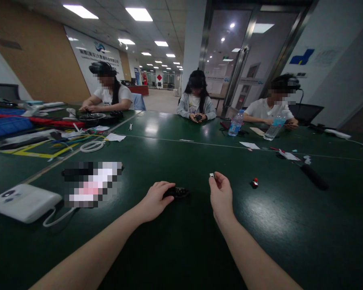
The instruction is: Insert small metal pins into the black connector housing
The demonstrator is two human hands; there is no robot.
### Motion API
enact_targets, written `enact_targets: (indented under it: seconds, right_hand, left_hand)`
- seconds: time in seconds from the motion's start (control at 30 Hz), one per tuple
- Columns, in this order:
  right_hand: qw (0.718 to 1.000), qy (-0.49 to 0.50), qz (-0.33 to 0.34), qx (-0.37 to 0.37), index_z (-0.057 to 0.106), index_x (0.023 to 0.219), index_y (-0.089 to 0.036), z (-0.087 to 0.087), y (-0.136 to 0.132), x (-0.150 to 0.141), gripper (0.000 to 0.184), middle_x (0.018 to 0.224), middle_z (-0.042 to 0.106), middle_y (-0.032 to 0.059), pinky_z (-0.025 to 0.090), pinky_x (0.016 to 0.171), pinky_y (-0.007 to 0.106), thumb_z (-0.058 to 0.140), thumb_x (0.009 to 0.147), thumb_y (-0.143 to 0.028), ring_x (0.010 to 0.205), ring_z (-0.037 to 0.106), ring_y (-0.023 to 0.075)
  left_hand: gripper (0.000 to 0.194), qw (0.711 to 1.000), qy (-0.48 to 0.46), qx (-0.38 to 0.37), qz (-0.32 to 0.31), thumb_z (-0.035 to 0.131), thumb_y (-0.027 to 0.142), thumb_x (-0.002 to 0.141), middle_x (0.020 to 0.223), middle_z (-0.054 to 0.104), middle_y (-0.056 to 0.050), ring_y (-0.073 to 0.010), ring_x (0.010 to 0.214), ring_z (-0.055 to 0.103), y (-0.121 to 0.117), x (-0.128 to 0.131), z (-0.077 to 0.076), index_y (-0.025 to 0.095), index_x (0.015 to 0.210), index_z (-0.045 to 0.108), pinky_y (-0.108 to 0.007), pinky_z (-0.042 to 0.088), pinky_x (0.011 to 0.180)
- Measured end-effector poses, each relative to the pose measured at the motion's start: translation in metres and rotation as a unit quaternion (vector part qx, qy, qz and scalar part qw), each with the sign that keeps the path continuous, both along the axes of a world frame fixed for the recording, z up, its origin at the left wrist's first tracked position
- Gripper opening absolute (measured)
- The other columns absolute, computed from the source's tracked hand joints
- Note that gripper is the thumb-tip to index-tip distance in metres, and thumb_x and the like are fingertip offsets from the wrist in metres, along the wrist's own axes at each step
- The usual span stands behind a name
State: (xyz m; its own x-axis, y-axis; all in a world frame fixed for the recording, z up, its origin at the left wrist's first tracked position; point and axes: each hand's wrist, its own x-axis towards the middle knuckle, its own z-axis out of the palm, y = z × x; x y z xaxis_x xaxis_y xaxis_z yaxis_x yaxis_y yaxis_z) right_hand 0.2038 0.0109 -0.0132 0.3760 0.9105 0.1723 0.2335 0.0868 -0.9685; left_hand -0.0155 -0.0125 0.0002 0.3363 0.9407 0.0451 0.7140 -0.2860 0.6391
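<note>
Holding seems the step: right hand (222, 197) pinches whitish piece (211, 175), perhaps metal, between fingertips; left hand (154, 200) grips black object (180, 193); next needs steadiness.

An elongated black object (180, 193) lies left of a small, perhaps metallic, whitish piece (211, 175).

Wearer's bare hands (157, 197): two were either side of twelve o'clock
Black object (182, 193): one was at twelve
Small white piece (211, 175): one was between twelve and one
Seated co-workers (116, 96): three sat at eleven, twelve and one
Plastic water bottles (235, 128): two stood at one
White power bank (27, 202): one lay at ten
</note>
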Motion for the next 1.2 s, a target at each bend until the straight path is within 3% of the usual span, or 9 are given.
enact_targets:
  seconds: [0.23,0.43,0.57,0.73,0.83,1.2]
  right_hand:
    - [1.0,0.01,-0.004,-0.008,0.043,0.115,-0.025,0.0,-0.001,0.0,0.042,0.112,0.054,0.0062,0.051,0.077,0.037,0.046,0.077,-0.042,0.1,0.054,0.0217]
    - [1.0,0.006,-0.007,-0.006,0.042,0.118,-0.025,-0.002,0.003,0.005,0.045,0.114,0.054,0.006,0.052,0.075,0.036,0.044,0.078,-0.045,0.1,0.055,0.0215]
    - [0.999,0.045,-0.011,-0.025,0.044,0.117,-0.023,0.003,0.002,0.005,0.046,0.114,0.054,0.0064,0.05,0.08,0.036,0.047,0.076,-0.043,0.101,0.055,0.0213]
    - [0.995,0.09,-0.018,-0.041,0.046,0.115,-0.021,0.005,0.003,0.004,0.047,0.114,0.055,0.0065,0.05,0.081,0.037,0.053,0.072,-0.04,0.102,0.055,0.022]
    - [0.994,0.093,-0.008,-0.051,0.047,0.115,-0.022,0.005,0.003,0.004,0.047,0.115,0.055,0.006,0.05,0.08,0.036,0.054,0.072,-0.039,0.102,0.054,0.0217]
    - [0.994,0.1,0.024,-0.044,0.052,0.111,-0.022,0.007,0.0,0.0,0.043,0.11,0.058,0.0028,0.048,0.081,0.033,0.057,0.071,-0.037,0.101,0.054,0.0198]
  left_hand:
    - [0.037,0.999,0.038,0.023,0.018,0.051,0.035,0.078,0.115,0.052,-0.005,-0.0236,0.108,0.044,0.0,-0.001,0.009,0.023,0.114,0.05,-0.04,0.035,0.091]
    - [0.04,0.998,0.05,0.042,0.002,0.053,0.041,0.077,0.112,0.053,-0.004,-0.0237,0.104,0.046,0.001,-0.005,0.007,0.025,0.113,0.051,-0.039,0.037,0.087]
    - [0.037,0.998,0.045,0.039,0.004,0.05,0.042,0.079,0.113,0.052,-0.004,-0.0235,0.105,0.046,0.0,-0.005,0.006,0.026,0.112,0.052,-0.038,0.038,0.087]
    - [0.049,0.999,0.028,0.029,0.02,0.043,0.053,0.08,0.118,0.049,-0.007,-0.0243,0.109,0.042,0.001,-0.003,0.004,0.022,0.118,0.047,-0.038,0.037,0.089]
    - [0.045,0.998,0.037,0.029,0.038,0.036,0.051,0.084,0.115,0.05,-0.007,-0.0241,0.107,0.043,0.004,-0.002,0.001,0.021,0.114,0.052,-0.039,0.037,0.089]
    - [0.034,0.999,0.028,-0.002,0.015,0.052,0.037,0.078,0.112,0.053,-0.003,-0.0229,0.104,0.045,0.0,-0.001,0.014,0.024,0.11,0.052,-0.038,0.036,0.087]
